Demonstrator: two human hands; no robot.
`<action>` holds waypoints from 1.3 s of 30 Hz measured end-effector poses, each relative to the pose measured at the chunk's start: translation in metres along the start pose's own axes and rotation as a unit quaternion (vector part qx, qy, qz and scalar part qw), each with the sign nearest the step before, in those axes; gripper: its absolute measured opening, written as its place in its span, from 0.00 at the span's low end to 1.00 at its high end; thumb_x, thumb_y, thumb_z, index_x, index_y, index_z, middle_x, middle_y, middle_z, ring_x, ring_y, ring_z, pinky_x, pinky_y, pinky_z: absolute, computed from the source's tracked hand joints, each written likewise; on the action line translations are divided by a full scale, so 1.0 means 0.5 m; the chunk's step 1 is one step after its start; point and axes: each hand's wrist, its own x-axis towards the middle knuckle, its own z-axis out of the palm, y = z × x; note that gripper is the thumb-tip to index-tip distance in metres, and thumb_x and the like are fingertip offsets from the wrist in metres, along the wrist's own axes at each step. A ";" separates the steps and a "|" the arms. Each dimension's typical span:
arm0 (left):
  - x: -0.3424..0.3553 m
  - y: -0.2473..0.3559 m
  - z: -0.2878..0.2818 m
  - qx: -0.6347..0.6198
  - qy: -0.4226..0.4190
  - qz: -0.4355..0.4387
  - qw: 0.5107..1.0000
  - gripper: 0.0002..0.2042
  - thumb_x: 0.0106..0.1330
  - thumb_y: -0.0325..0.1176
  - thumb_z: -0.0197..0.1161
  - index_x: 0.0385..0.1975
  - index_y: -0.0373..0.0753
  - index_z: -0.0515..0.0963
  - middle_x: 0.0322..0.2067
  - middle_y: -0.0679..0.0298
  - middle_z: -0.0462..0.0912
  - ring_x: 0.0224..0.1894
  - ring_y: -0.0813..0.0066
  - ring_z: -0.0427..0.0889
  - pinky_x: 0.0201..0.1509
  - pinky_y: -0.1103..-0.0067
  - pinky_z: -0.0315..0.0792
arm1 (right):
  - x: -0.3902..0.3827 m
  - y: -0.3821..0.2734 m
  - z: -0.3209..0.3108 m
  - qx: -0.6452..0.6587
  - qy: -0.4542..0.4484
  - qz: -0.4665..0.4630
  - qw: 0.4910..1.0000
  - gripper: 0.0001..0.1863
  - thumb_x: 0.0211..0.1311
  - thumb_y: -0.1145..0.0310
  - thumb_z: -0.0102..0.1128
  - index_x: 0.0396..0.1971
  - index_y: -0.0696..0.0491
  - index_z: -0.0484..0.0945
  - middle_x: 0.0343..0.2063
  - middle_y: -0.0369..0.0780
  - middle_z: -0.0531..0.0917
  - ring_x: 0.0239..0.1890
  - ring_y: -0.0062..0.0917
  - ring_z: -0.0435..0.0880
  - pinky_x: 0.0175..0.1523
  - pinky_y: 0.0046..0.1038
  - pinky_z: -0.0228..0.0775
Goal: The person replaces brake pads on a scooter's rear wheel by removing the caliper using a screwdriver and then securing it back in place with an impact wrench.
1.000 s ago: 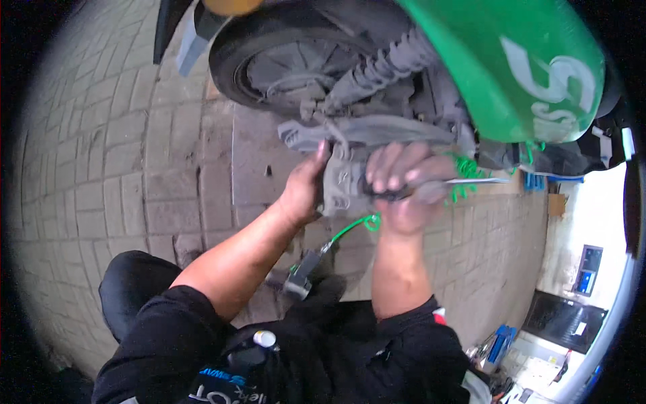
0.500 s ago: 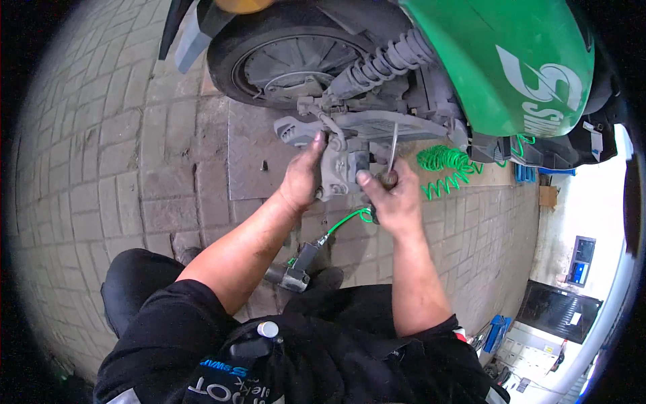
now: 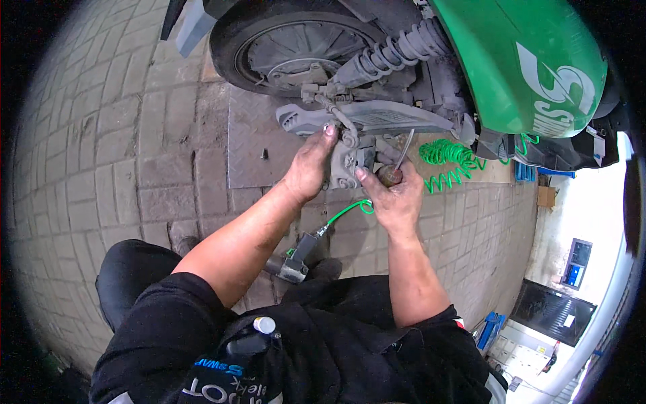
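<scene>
A dirty grey brake caliper [image 3: 344, 163] is between my hands, hanging beside the wheel [image 3: 296, 54] of a green scooter, with its hose [image 3: 336, 114] still attached. My left hand [image 3: 308, 167] grips the caliper's left side, thumb on top. Wrapped in my right hand [image 3: 397, 200] is a screwdriver [image 3: 389, 176]; its shaft points up and away from the caliper. The right thumb presses on the caliper's right side, while the fingers behind it are partly hidden. A long grey swingarm [image 3: 397, 118] lies just beyond.
An impact wrench [image 3: 294, 266] on a green air hose lies on the paving near my legs. Coiled green hose [image 3: 441, 153] sits right of my right hand. A small bolt [image 3: 264, 154] rests on a metal plate [image 3: 245, 124]. The shock absorber [image 3: 393, 55] rises beyond.
The screwdriver has tilted, its shaft now leaning further right and its handle showing more. Both hands stay on the caliper; the whole view has shifted slightly.
</scene>
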 end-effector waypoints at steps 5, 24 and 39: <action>0.003 0.005 0.003 -0.067 -0.013 -0.005 0.998 0.27 0.73 0.49 0.38 0.56 0.29 0.66 0.53 0.56 0.73 0.55 0.70 0.70 0.62 0.75 0.60 | 0.006 -0.031 -0.021 -0.095 -0.054 -0.041 0.993 0.26 0.42 0.67 0.75 0.44 0.57 0.79 0.23 0.30 0.72 0.24 0.15 0.65 0.29 0.21 0.61; -0.002 0.026 -0.008 0.145 0.034 0.014 0.989 0.29 0.72 0.52 0.41 0.57 0.29 0.63 0.53 0.57 0.72 0.55 0.72 0.68 0.62 0.76 0.59 | 0.007 0.018 -0.005 0.004 -0.049 -0.050 0.998 0.21 0.42 0.72 0.74 0.41 0.54 0.82 0.20 0.28 0.67 0.22 0.12 0.61 0.27 0.17 0.55; -0.004 0.040 0.007 0.110 0.001 -0.009 0.994 0.26 0.73 0.47 0.42 0.57 0.28 0.65 0.53 0.56 0.72 0.55 0.71 0.68 0.61 0.77 0.60 | 0.027 0.043 -0.014 0.167 -0.075 0.052 0.982 0.25 0.46 0.73 0.72 0.45 0.60 0.74 0.40 0.39 0.81 0.43 0.23 0.78 0.52 0.27 0.68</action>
